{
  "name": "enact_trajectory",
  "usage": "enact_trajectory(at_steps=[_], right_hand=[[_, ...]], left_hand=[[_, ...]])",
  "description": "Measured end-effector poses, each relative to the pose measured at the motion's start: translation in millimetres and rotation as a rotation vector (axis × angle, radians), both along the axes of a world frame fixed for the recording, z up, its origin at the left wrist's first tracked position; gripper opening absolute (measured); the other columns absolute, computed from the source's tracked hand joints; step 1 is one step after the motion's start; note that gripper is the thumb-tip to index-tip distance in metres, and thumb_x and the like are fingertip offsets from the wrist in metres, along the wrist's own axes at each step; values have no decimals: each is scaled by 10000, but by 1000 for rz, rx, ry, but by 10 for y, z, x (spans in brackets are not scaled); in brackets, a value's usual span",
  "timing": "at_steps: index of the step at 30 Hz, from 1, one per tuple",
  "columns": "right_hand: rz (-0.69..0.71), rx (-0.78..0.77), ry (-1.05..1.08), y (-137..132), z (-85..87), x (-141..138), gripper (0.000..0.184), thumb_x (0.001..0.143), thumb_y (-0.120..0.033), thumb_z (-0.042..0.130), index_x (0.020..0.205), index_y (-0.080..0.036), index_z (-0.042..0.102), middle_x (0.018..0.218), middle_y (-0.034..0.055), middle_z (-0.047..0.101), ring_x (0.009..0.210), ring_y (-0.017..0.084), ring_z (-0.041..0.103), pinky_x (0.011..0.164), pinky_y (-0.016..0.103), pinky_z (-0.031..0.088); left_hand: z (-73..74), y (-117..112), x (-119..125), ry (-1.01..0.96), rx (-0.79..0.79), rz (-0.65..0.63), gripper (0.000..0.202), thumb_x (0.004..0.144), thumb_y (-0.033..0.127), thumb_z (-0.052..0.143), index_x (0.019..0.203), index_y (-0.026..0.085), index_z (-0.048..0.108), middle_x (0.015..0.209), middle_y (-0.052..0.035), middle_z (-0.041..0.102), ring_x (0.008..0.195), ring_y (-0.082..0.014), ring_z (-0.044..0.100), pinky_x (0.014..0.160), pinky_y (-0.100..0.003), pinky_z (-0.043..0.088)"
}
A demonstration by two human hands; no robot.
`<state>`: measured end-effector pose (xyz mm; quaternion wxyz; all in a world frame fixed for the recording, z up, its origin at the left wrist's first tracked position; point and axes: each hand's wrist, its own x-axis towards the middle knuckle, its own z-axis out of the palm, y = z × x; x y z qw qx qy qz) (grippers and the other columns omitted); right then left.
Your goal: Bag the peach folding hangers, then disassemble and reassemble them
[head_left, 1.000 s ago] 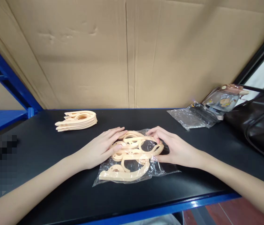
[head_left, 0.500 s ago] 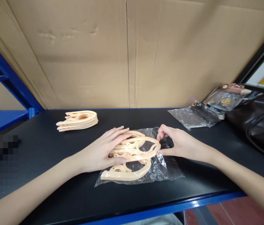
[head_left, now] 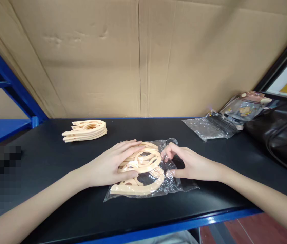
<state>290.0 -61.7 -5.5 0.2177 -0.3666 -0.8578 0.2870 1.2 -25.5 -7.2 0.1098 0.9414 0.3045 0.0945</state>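
A clear plastic bag (head_left: 176, 184) lies on the black table (head_left: 57, 176) with several peach plastic hanger pieces (head_left: 143, 162) in it. My left hand (head_left: 110, 166) rests on the left side of the pieces, fingers stretched over them and thumb under their edge. My right hand (head_left: 189, 162) is at the bag's right side, its fingertips pinched on the bag's film next to the pieces. One curved peach piece (head_left: 135, 189) lies at the bag's near end.
A stack of the same peach pieces (head_left: 84, 130) sits at the back left. At the back right lie a pile of clear bags (head_left: 209, 127), a packaged item (head_left: 245, 108) and a black bag (head_left: 283, 132). Cardboard (head_left: 138, 57) walls the back; a blue frame (head_left: 6, 88) stands left.
My right hand has drawn off the pieces, then closed back in to pinch the bag film. The pieces have bunched leftward under my left hand, which has barely moved.
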Motion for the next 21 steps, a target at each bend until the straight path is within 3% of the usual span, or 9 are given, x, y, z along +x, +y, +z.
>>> enact_trajectory(at_steps=[7, 10, 13, 21], right_hand=[[8, -7, -18, -11, 0, -5, 273, 797, -176, 653, 929, -227, 419, 954, -3, 562, 866, 136, 552, 792, 289, 461], [3, -38, 88, 28, -24, 21, 117, 907, -167, 490, 914, -231, 393, 917, 7, 610, 823, 136, 586, 766, 305, 478], [-88, -82, 230, 103, -58, 71, 96, 950, -161, 380, 895, -236, 356, 854, 7, 642, 742, 134, 609, 710, 310, 488], [-261, -359, 483, 144, -101, 0, 268, 892, -403, 570, 926, -242, 358, 777, 4, 683, 567, 116, 581, 550, 264, 443]], left_hand=[[-1, -1, -6, 15, -18, 16, 693, 882, 572, 528, 1479, 292, 314, 1560, -39, 308, 1431, -276, 260, 1163, -449, 244], [17, -10, -5, 26, -33, 14, 679, 884, 564, 530, 1481, 330, 307, 1569, -15, 289, 1434, -280, 255, 1166, -465, 225], [45, -8, 13, 49, -41, -11, 642, 897, 548, 519, 1475, 356, 318, 1566, 7, 294, 1438, -280, 249, 1173, -479, 190], [52, 5, 22, 34, -47, -54, 638, 897, 533, 529, 1474, 352, 323, 1553, 1, 323, 1430, -283, 273, 1172, -486, 180]])
